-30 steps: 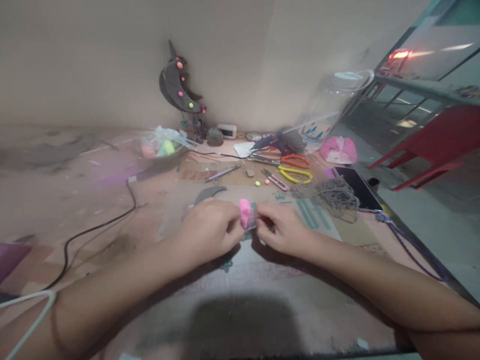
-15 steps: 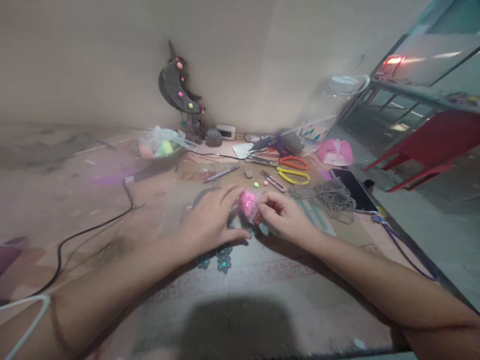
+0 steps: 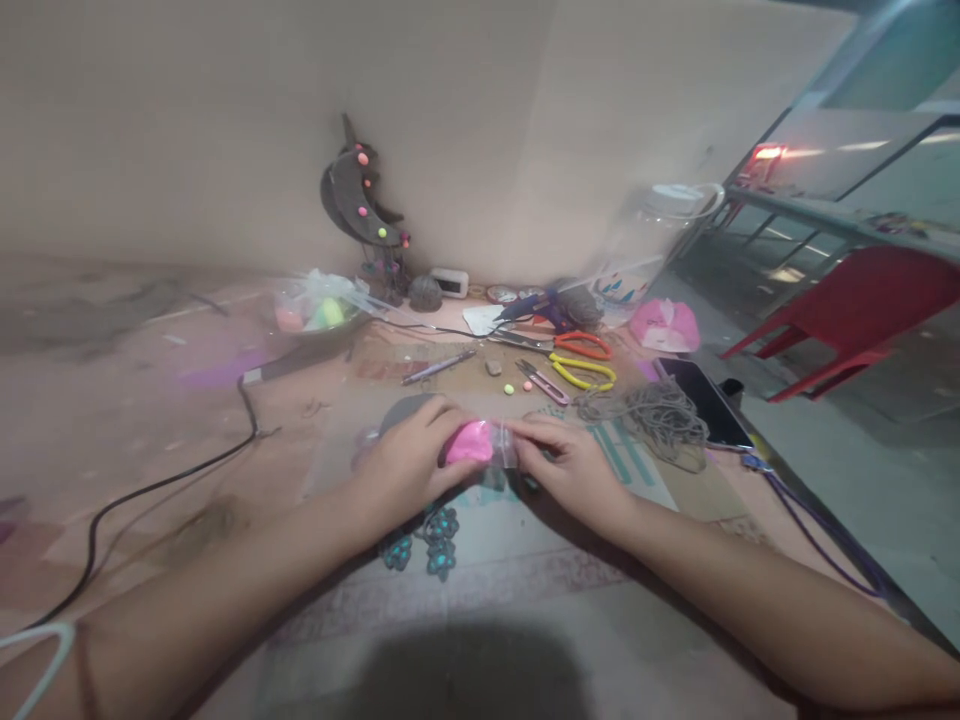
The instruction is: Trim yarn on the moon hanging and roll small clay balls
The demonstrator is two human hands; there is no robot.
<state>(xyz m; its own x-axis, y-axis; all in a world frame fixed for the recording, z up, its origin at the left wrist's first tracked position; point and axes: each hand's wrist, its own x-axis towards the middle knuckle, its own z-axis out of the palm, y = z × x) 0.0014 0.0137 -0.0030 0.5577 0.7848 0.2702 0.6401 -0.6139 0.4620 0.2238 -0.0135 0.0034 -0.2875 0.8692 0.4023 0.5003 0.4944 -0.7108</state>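
A bright pink lump in a small clear plastic bag [image 3: 471, 442] is held between my two hands, above the table. My left hand [image 3: 412, 455] grips the pink end between thumb and fingers. The bag's clear end is pinched by the thumb and fingers of my right hand [image 3: 574, 465]. Grey flower-shaped pieces with turquoise centres [image 3: 441, 543] lie on the table below my left hand. Beyond the hands are two small balls, one yellow-green [image 3: 509, 389] and one pink. A grey disc [image 3: 411, 408] is partly hidden behind my left hand.
Behind the hands lie a pen [image 3: 439, 367], thread snips [image 3: 545, 382], yellow-handled pliers [image 3: 583, 373], orange-handled scissors [image 3: 583, 345] and a glue gun [image 3: 540, 305]. Grey cord [image 3: 664, 415] and a phone [image 3: 705, 402] are at right. A black cable [image 3: 172, 480] crosses the left side. A moon ornament [image 3: 352, 195] stands by the wall.
My left hand has closed onto the pink end of the bag, which has turned from tilted to nearly level. My right hand still pinches the clear end. The camera view has shifted slightly.
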